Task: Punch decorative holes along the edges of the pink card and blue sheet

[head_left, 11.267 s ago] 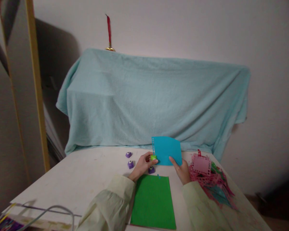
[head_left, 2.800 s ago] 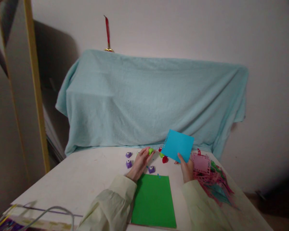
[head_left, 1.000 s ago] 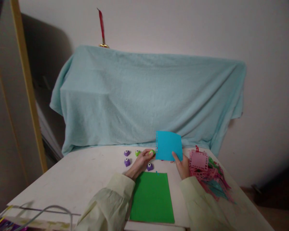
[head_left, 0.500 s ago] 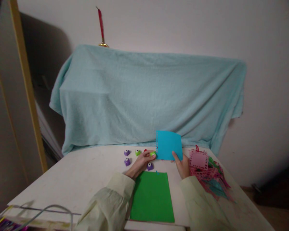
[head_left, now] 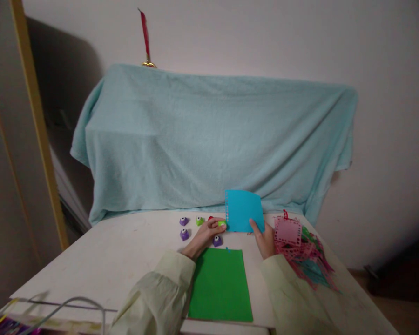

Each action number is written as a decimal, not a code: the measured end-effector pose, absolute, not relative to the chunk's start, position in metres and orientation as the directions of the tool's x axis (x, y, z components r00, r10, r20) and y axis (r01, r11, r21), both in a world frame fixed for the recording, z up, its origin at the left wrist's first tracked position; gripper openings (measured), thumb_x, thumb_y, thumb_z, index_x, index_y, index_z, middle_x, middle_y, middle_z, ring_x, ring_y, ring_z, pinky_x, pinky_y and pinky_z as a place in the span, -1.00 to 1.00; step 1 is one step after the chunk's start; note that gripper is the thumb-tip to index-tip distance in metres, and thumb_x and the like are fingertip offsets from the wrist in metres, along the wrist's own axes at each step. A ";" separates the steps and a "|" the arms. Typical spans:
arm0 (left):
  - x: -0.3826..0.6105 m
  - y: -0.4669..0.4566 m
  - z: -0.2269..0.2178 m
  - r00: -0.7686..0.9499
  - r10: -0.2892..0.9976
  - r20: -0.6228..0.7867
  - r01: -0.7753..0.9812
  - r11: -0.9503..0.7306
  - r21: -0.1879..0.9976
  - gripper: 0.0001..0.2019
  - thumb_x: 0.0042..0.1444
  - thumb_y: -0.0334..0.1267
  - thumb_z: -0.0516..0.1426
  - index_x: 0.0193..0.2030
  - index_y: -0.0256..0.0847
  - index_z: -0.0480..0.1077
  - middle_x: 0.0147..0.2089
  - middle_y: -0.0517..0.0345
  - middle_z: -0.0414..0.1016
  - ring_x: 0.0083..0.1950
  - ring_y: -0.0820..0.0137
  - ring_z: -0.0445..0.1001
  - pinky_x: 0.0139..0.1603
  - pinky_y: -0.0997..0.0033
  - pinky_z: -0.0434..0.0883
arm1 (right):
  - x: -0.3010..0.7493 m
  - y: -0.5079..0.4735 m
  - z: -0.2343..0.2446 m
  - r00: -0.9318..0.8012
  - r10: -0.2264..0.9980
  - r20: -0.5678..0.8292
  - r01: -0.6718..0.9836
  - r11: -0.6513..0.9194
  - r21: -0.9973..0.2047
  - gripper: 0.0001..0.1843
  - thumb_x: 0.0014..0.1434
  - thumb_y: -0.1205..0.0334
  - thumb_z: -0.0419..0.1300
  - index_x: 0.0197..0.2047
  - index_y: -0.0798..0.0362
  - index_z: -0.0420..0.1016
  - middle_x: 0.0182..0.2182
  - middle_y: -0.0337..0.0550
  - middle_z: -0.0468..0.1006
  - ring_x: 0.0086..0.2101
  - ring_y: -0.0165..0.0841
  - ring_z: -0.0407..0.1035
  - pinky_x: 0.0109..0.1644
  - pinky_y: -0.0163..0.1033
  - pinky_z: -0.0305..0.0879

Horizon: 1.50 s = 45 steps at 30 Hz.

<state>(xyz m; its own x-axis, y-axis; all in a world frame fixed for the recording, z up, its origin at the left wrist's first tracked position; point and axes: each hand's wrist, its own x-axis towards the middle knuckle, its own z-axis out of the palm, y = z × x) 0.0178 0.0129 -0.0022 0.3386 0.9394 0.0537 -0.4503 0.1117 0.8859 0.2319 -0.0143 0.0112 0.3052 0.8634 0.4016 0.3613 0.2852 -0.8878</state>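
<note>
One small bright-green plastic punch [head_left: 222, 224] sits pinched in the thumb and fingers of the left hand [head_left: 207, 232], at the perforated edge of a squarish sky-blue paper sheet [head_left: 242, 209], whose lower right corner the fingers of the right hand [head_left: 266, 239] grip. The step looks to be punching along that edge, so the next move calls for a firm squeeze, sheet steady. Just below the left fingertips sits a purple, white-eyed plastic piece [head_left: 217, 241].

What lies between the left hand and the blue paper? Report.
Head view: a green paper punch, held by the left hand at the edge of the blue paper.
</note>
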 end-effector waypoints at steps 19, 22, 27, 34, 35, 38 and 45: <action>0.019 0.014 -0.008 0.364 0.930 0.040 -0.390 0.113 0.914 -0.60 -0.24 -0.28 0.36 -0.19 -0.30 0.45 -0.28 0.02 0.53 -0.29 0.41 0.47 -0.22 0.45 0.29 | 0.222 -0.020 0.023 0.258 0.897 0.358 0.328 0.267 -0.906 -0.54 0.04 -0.18 0.11 -0.41 0.11 0.44 -0.65 -0.17 0.49 -0.57 -0.30 0.38 -0.43 -0.27 0.25; 0.020 0.015 -0.008 0.337 0.941 0.041 -0.394 0.102 0.914 -0.61 -0.25 -0.28 0.37 -0.21 -0.29 0.46 -0.27 0.02 0.53 -0.28 0.40 0.47 -0.23 0.45 0.30 | 0.221 -0.020 0.023 0.246 0.899 0.362 0.337 0.271 -0.902 -0.54 0.05 -0.18 0.10 -0.41 0.10 0.44 -0.64 -0.17 0.50 -0.56 -0.29 0.38 -0.41 -0.26 0.27; 0.019 0.017 -0.009 0.338 0.941 0.031 -0.402 0.114 0.908 -0.58 -0.26 -0.28 0.37 -0.19 -0.30 0.45 -0.26 0.01 0.53 -0.28 0.39 0.47 -0.22 0.44 0.31 | 0.224 -0.020 0.019 0.226 0.900 0.372 0.341 0.285 -0.896 -0.56 0.07 -0.16 0.10 -0.39 0.10 0.45 -0.64 -0.19 0.49 -0.55 -0.29 0.39 -0.41 -0.27 0.27; 0.019 0.017 -0.014 0.325 0.945 0.040 -0.390 0.096 0.916 -0.57 -0.26 -0.25 0.37 -0.19 -0.30 0.44 -0.27 0.02 0.52 -0.30 0.41 0.47 -0.24 0.46 0.29 | 0.222 -0.020 0.020 0.220 0.899 0.377 0.342 0.291 -0.894 -0.56 0.07 -0.16 0.10 -0.37 0.10 0.46 -0.65 -0.19 0.48 -0.55 -0.29 0.39 -0.43 -0.28 0.26; 0.019 0.017 -0.015 0.325 0.945 0.043 -0.384 0.090 0.919 -0.57 -0.28 -0.25 0.37 -0.20 -0.29 0.44 -0.27 0.02 0.52 -0.30 0.41 0.46 -0.25 0.46 0.29 | 0.222 -0.020 0.021 0.221 0.898 0.380 0.340 0.294 -0.893 -0.55 0.07 -0.16 0.10 -0.38 0.10 0.46 -0.65 -0.19 0.48 -0.56 -0.29 0.39 -0.44 -0.28 0.26; 0.018 0.018 -0.015 0.325 0.945 0.044 -0.346 0.075 0.935 -0.56 -0.31 -0.25 0.38 -0.23 -0.29 0.44 -0.29 0.04 0.52 -0.30 0.40 0.46 -0.27 0.47 0.28 | 0.220 -0.020 0.022 0.208 0.902 0.378 0.326 0.300 -0.896 -0.56 0.07 -0.16 0.10 -0.36 0.09 0.46 -0.64 -0.20 0.48 -0.57 -0.30 0.38 -0.45 -0.29 0.26; 0.017 0.021 -0.018 0.323 0.944 0.066 -0.302 0.037 0.953 -0.56 -0.30 -0.22 0.37 -0.22 -0.29 0.44 -0.30 0.04 0.52 -0.30 0.40 0.45 -0.26 0.46 0.29 | 0.222 -0.018 0.018 0.184 0.909 0.373 0.329 0.300 -0.895 -0.58 0.09 -0.14 0.09 -0.33 0.09 0.44 -0.65 -0.24 0.47 -0.56 -0.31 0.39 -0.42 -0.29 0.27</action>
<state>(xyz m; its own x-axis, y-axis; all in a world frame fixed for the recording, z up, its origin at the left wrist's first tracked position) 0.0170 0.0210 -0.0176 0.3232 0.9440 0.0658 -0.3021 0.0370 0.9525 0.2217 -0.0180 0.0179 0.1843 0.9095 0.3727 0.3286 0.3004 -0.8954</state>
